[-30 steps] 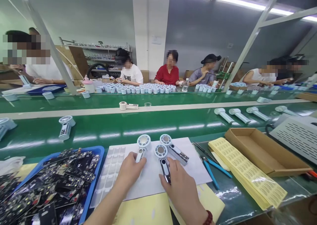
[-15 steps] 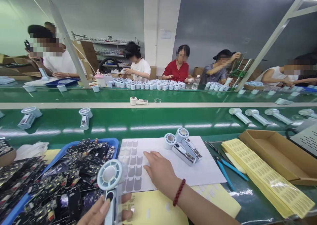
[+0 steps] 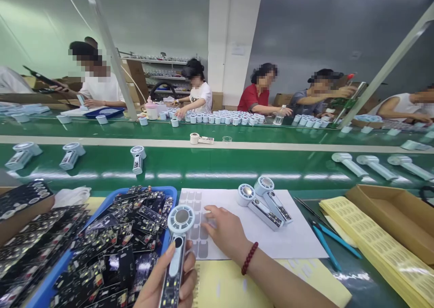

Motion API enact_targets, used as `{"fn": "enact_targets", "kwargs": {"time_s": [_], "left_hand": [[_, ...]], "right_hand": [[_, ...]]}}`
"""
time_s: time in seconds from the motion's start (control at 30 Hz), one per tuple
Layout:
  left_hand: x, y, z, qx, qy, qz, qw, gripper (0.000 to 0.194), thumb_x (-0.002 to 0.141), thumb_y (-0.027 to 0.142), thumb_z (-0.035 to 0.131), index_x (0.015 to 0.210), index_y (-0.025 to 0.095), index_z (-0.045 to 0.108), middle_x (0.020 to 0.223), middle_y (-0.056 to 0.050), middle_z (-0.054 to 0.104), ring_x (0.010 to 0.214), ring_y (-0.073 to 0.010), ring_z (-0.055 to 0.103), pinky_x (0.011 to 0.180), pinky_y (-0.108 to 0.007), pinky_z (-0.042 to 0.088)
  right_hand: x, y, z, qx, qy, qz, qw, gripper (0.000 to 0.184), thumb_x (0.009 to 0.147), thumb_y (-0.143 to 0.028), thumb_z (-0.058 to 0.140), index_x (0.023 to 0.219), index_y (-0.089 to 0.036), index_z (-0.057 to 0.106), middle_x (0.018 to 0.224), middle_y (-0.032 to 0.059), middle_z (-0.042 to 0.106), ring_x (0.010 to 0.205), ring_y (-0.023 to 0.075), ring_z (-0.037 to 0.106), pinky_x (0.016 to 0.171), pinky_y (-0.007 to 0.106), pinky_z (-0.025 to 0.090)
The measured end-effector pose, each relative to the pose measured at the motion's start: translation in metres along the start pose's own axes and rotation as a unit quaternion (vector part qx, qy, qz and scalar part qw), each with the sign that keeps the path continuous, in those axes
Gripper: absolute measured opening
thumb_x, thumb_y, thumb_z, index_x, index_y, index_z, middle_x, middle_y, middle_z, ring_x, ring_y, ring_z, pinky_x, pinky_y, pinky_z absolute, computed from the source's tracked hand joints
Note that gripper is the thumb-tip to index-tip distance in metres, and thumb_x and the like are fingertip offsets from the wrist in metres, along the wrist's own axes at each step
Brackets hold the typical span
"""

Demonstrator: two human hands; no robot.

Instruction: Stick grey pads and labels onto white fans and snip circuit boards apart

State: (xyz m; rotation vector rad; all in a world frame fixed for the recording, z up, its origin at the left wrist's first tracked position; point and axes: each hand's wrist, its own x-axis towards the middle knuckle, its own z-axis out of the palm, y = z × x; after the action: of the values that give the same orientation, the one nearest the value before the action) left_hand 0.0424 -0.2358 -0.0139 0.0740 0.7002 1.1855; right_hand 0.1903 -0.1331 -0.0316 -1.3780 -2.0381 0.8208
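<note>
My left hand (image 3: pixel 169 276) is wrapped around the handle of a light-blue handheld fan (image 3: pixel 181 218). The fan's round head points up, and a circuit board with small parts shows along its open handle. Over a clear sheet of grey stickers (image 3: pixel 197 201) on white paper hangs my right hand (image 3: pixel 225 229), thumb and forefinger apart, nothing visible between them. Whether its fingertips touch the sheet I cannot tell. To its right, two more fans, one in front (image 3: pixel 259 206) and one behind (image 3: pixel 273 199), lie side by side on the paper with their boards exposed.
A blue tray (image 3: pixel 169 192) heaped with circuit boards stands at left. Right of the paper lie blue-handled pliers (image 3: pixel 327 242), yellow label sheets (image 3: pixel 369 240) and a cardboard box (image 3: pixel 389 208). Fans line the green conveyor (image 3: pixel 237 165); several co-workers sit beyond it.
The view has swung left, so the scene sits further right. My left hand has lifted the fan and turned its handle's board into view. My right hand remains over the stickers.
</note>
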Motion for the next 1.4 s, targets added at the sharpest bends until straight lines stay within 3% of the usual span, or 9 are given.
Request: {"fn": "enact_targets", "kwargs": {"time_s": [0.1,0.2,0.33,0.43,0.6,0.93,1.2,1.4], "left_hand": [[-0.002,0.003,0.014,-0.027,0.032,0.001,0.999,0.018,0.087,0.028,0.067,0.09,0.01,0.067,0.063,0.002,0.052,0.042,-0.0041,0.045,0.032,-0.011,0.036],[-0.001,0.004,0.027,-0.048,0.096,-0.002,0.994,0.017,0.095,0.022,0.052,0.09,0.01,0.063,0.065,0.001,0.051,0.042,-0.0039,0.046,0.034,-0.011,0.04],[0.006,0.0,0.044,-0.066,0.153,-0.01,0.986,0.017,0.097,0.018,0.046,0.088,0.01,0.058,0.069,0.0,0.055,0.043,-0.0041,0.052,0.04,-0.014,0.05],[0.011,-0.005,0.054,-0.076,0.163,-0.005,0.984,0.017,0.097,0.017,0.046,0.085,0.011,0.057,0.066,-0.001,0.056,0.042,-0.0065,0.054,0.037,-0.016,0.05],[0.016,-0.01,0.064,-0.101,0.175,0.0,0.979,0.013,0.094,0.014,0.051,0.083,0.011,0.057,0.065,-0.003,0.057,0.047,-0.0091,0.057,0.043,-0.018,0.053],[0.016,-0.01,0.068,-0.11,0.173,0.013,0.979,0.014,0.095,0.014,0.05,0.082,0.013,0.056,0.066,-0.002,0.054,0.049,-0.0084,0.055,0.045,-0.016,0.053],[0.015,-0.01,0.068,-0.109,0.169,0.008,0.98,0.022,0.096,0.016,0.048,0.076,0.013,0.056,0.063,-0.001,0.051,0.049,-0.0086,0.056,0.043,-0.016,0.051],[0.013,-0.011,0.07,-0.122,0.157,0.002,0.98,0.021,0.097,0.02,0.048,0.079,0.014,0.057,0.063,0.0,0.052,0.05,-0.008,0.058,0.047,-0.016,0.053]], "right_hand": [[-0.01,-0.009,-0.014,0.089,-0.001,0.004,0.996,0.032,0.087,-0.022,0.065,0.118,-0.023,0.059,0.094,0.0005,0.08,0.094,0.0208,0.073,0.085,0.035,0.057],[-0.034,-0.023,-0.031,0.193,0.036,0.036,0.98,0.04,0.086,-0.031,0.065,0.123,-0.024,0.053,0.104,0.0023,0.076,0.091,0.0186,0.073,0.084,0.034,0.058],[-0.07,-0.04,-0.038,0.388,0.052,0.089,0.916,0.05,0.073,-0.029,0.076,0.118,-0.023,0.055,0.082,0.0004,0.075,0.099,0.026,0.072,0.08,0.037,0.059],[-0.084,-0.05,-0.031,0.449,0.046,0.091,0.888,0.048,0.066,-0.021,0.08,0.11,-0.023,0.06,0.069,-0.0013,0.075,0.111,0.0289,0.069,0.091,0.042,0.056],[-0.085,-0.06,-0.024,0.446,0.06,0.099,0.888,0.044,0.064,-0.016,0.078,0.105,-0.024,0.063,0.067,-0.0038,0.075,0.11,0.0264,0.07,0.101,0.043,0.051],[-0.083,-0.064,-0.023,0.438,0.069,0.099,0.891,0.04,0.065,-0.016,0.075,0.102,-0.024,0.064,0.066,-0.0039,0.075,0.107,0.027,0.071,0.09,0.038,0.058],[-0.081,-0.062,-0.019,0.426,0.073,0.093,0.897,0.039,0.065,-0.015,0.074,0.101,-0.025,0.062,0.066,-0.0053,0.075,0.106,0.0251,0.072,0.09,0.036,0.057],[-0.084,-0.062,-0.017,0.384,0.082,0.069,0.917,0.035,0.069,-0.017,0.073,0.102,-0.025,0.063,0.068,-0.005,0.076,0.091,0.023,0.075,0.087,0.034,0.058]]}}
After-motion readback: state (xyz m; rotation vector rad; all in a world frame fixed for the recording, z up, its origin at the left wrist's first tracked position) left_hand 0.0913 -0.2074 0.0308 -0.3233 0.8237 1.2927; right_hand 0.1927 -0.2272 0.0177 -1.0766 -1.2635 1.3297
